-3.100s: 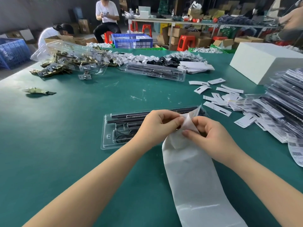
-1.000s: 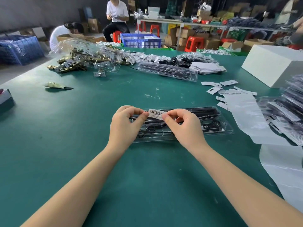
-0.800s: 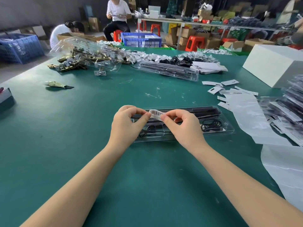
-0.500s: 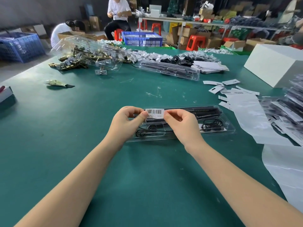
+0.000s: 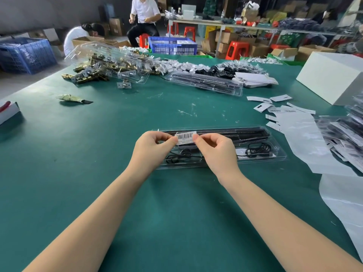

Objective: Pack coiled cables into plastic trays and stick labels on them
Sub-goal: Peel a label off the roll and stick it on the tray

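Observation:
A long clear plastic tray [image 5: 275,157] lies across the green table in front of me, holding black rods and a coiled black cable [image 5: 257,149]. A small white barcode label [image 5: 185,136] is stretched flat just above the tray's left part. My left hand [image 5: 152,149] pinches the label's left end between thumb and forefinger. My right hand [image 5: 215,152] pinches its right end the same way. Both hands cover part of the tray; whether the label touches the lid I cannot tell.
White label backing sheets [image 5: 306,140] and a heap of labelled packs [image 5: 345,134] lie at the right. Loose white tags [image 5: 263,107], another filled tray [image 5: 206,83], a pile of brass hardware [image 5: 102,67] and a white box [image 5: 334,77] stand farther back. People sit beyond the table.
Earlier both hands peeled a label off the backing sheet; the sheet now lies at the right. In the last second the label turned flat and level and sank toward the tray.

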Motion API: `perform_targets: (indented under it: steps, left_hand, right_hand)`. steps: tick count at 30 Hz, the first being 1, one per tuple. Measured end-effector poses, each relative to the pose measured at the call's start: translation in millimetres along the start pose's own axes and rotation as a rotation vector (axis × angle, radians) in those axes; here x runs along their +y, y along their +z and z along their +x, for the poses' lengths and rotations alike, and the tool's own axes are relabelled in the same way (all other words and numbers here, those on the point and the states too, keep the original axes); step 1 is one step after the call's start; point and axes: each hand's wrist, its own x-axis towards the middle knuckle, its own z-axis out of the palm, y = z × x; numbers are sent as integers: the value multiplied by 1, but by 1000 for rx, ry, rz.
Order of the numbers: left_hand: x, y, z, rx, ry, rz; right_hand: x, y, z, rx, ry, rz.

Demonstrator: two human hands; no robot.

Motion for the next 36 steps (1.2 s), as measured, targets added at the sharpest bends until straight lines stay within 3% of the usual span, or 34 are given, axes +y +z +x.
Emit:
perform_targets:
  steps: [6,11,22,24,26,28,31,36]
  left_hand:
    - [-4,-1,-8,69,-28,474]
    - [-4,1,-8,74,8,535]
    - [-4,11,-14,79,141,671]
    - [-4,13,-15,90,214,770]
    - [-2,17,-17,8,354,1014]
    - [-3,19,-21,-79,395,1133]
    - [-8,22,-30,-125,367,1169]
    - [-17,23,-23,-138,281,1133]
  right_hand:
    - [5,5,-10,-2,-21,-385]
    - [9,8,-15,20,-35,-376]
    - [10,14,-12,99,-77,-621]
    - [9,13,-13,37,-215,-701]
    - [12,11,-19,-106,-408,-818]
    - [17,3,-24,-176,-435,-925]
    - [28,-25,-22,-126,-301,-1094]
    - [43,-113,3,68,262,-1051]
